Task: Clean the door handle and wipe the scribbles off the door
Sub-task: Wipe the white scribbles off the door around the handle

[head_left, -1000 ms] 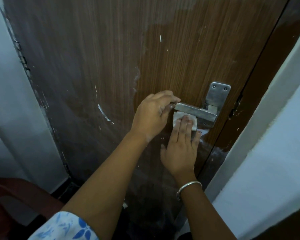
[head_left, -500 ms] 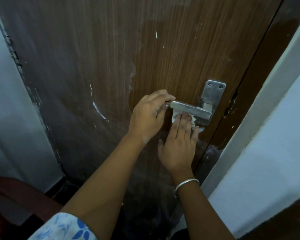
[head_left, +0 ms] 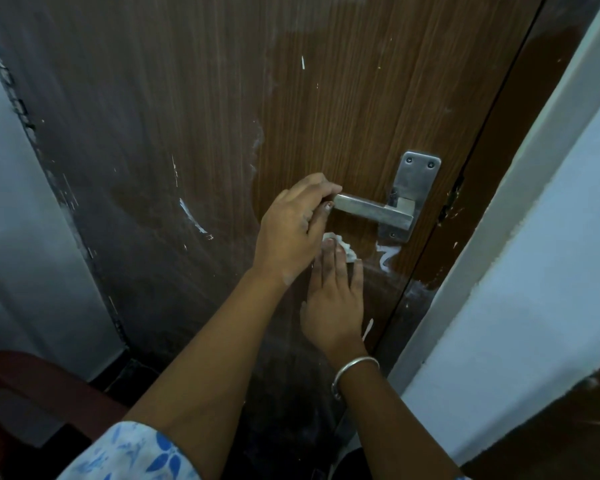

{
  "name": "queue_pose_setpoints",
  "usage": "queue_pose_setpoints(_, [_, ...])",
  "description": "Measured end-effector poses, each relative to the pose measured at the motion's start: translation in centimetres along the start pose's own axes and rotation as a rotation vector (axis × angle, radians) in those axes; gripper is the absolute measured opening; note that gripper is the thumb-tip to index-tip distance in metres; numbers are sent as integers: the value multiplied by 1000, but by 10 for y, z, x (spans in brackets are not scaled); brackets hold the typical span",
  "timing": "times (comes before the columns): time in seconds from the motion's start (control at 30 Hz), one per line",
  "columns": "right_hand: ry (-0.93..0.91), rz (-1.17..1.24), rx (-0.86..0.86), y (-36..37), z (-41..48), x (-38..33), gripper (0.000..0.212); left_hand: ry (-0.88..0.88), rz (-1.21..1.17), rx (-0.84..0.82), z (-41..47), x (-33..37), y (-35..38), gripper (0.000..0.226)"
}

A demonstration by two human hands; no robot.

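Note:
A brown wooden door (head_left: 326,109) fills the view. Its steel lever handle (head_left: 378,209) sits on a steel plate (head_left: 417,174) at the right. My left hand (head_left: 293,226) grips the free end of the lever, fingers curled over it. Below the lever my right hand (head_left: 335,296) presses a small white tissue (head_left: 347,250) flat against the door with straight fingers; most of the tissue is hidden under them. A white scribble (head_left: 386,256) shows just under the plate, right of the tissue. Another white mark (head_left: 192,216) lies left of my left hand.
A white wall (head_left: 534,258) and the door frame stand close on the right. A grey wall (head_left: 21,216) borders the door on the left. A dark red chair (head_left: 32,393) sits at the lower left. Small white flecks dot the upper door.
My right hand has slid the tissue down and left, away from under the lever, uncovering the white scribble below the plate. My left hand stays on the lever's end.

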State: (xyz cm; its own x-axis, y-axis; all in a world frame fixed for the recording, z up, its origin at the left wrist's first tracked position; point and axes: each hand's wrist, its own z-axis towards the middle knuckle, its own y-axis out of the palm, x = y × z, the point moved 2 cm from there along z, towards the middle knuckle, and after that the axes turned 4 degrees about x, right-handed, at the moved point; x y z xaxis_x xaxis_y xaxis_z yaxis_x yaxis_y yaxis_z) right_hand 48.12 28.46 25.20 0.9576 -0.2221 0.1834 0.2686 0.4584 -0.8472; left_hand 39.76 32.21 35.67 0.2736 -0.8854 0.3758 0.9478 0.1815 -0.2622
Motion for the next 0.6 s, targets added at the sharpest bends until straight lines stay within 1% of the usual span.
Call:
queue_pose_setpoints(0.07, [-33,-6,-12,0,3,-2,82,-18,1,2,0,3,0,23])
queue_pose_setpoints(0.17, [-20,12,-32,4,0,0,83,-17,46,-17,-1,5,-2,24])
queue_pose_setpoints(0.3, [68,47,-23,11,-13,6,90,-32,143,-81,-3,4,0,28])
queue_pose_setpoints(0.43, [155,90,-6,20,-30,19,89,-71,189,-109,-6,4,1,33])
queue_pose_setpoints(0.6, [152,118,17,23,-32,21,89,-85,189,-101,-7,7,3,34])
